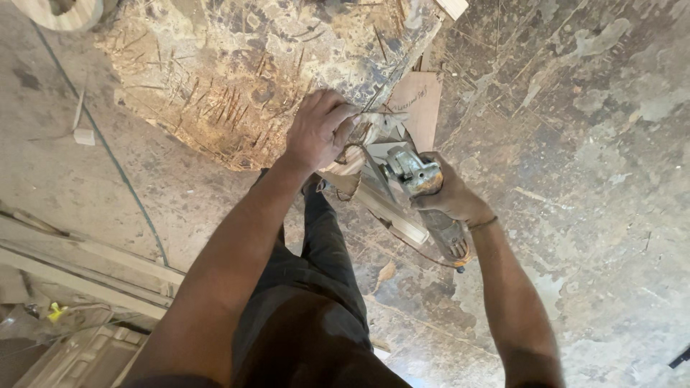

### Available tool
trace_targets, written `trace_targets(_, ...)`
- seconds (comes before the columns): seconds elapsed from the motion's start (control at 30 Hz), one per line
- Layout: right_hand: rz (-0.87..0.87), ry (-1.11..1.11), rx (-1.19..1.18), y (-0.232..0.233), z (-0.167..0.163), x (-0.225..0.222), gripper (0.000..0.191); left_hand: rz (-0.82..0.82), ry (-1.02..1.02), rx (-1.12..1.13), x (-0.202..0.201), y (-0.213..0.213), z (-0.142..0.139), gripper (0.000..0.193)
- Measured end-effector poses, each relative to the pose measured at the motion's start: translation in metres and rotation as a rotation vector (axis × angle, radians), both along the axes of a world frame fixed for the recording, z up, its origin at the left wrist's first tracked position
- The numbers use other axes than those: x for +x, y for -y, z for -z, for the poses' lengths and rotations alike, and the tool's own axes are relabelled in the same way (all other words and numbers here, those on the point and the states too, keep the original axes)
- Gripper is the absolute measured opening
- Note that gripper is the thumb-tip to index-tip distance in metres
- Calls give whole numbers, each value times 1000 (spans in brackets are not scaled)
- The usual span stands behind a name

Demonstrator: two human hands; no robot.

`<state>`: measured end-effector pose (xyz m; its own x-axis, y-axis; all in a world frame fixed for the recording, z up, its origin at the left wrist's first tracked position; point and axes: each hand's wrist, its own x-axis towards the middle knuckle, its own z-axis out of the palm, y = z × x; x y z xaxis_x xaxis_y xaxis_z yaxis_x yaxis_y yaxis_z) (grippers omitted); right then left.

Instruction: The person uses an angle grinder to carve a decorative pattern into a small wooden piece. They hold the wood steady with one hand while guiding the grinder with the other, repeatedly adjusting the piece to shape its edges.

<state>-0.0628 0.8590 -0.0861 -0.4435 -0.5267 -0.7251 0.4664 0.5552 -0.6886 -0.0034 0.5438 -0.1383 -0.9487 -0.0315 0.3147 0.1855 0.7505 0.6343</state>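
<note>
- Clearly mid-job: left hand [321,129] clamped on a small wood piece [350,159] at the near edge of the battered workbench [237,65].
- Just right of that edge, right hand [449,197] wrapped tight round the grinder [424,188], head close against the piece.
- Below the bench edge, a pale wooden strip [388,210].
- Hard to judge how much is cut: contact point hidden.
- Left of the bench, stacked boards [86,269] lying untouched.

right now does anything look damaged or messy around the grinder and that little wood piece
Yes. The worktop behind the left hand is scored and splintered at its edge, and offcuts lie on the stained floor. The right hand grips the angle grinder beside the small wood piece.
</note>
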Motion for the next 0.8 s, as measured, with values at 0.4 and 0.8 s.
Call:
trace_targets(0.4, 473, 9, -280, 8, 5, 111, 83, -29, 11, 46, 6, -3, -24, 13)
trace_targets(0.8, 680, 106, -238, 7, 9, 143, 84, -24, 46, 15, 10, -12, -23, 12)
